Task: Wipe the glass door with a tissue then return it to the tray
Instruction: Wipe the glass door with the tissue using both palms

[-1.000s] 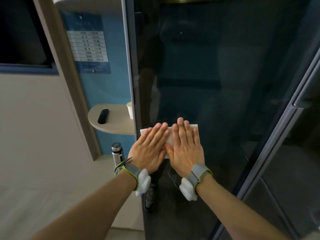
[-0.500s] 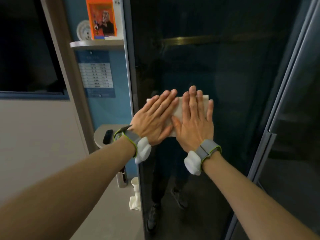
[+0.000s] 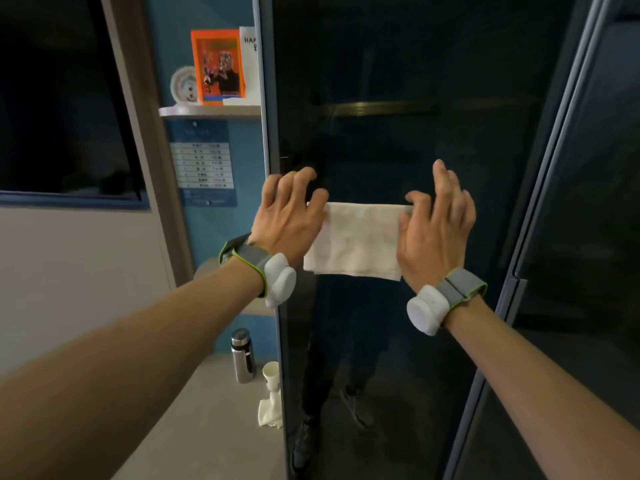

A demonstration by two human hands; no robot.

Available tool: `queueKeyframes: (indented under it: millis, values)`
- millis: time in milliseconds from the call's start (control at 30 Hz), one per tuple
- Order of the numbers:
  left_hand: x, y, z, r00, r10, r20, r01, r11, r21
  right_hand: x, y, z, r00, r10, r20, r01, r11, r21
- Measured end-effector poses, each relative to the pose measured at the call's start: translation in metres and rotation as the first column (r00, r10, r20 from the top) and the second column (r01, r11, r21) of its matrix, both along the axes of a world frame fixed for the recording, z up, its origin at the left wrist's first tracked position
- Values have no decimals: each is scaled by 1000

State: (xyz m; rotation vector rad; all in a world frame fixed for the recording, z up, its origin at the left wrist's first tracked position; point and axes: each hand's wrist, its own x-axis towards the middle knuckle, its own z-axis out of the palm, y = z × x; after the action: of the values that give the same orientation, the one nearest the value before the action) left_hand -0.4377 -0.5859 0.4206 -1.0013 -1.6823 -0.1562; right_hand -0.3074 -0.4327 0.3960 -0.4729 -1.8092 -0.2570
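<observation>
Folded white tissue point(image 3: 356, 239) stretched flat in front of the dark glass door point(image 3: 398, 98), held betw. both hands at chest height. Left hand point(image 3: 287, 216) pinches its left edge, fingers curled; right hand point(image 3: 434, 223) grips the right edge. White card point(image 3: 250, 64) on shelf reads "HAP…", rest cut off; blue wall chart point(image 3: 204, 164) too blurry to read.

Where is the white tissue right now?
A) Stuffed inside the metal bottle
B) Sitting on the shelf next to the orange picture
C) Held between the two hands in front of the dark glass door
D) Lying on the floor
C: the tissue is stretched between the left hand and the right hand, each holding one end, in front of the glass door.
</observation>
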Motion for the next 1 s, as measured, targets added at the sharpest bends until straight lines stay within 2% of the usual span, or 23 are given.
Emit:
queueKeyframes:
  millis: [233,433,600,833,1000]
  values:
    - [22,-7,9,984,115,133,-93,982,-164,21,-3,17,989,-23,148,15,998,57]
    - [56,-17,14,990,68,122,-45,981,-186,66,-4,35,960,-9,280,-4,999,46]
    - [91,2,17,985,23,171,15,976,-219,112,16,45,939,-29,344,-6,995,100]
    - [142,62,14,977,-108,182,163,932,-325,186,62,44,847,-177,501,170,984,59]
    - [187,121,1,949,-241,203,302,881,-364,253,96,37,795,-267,545,311,950,11]
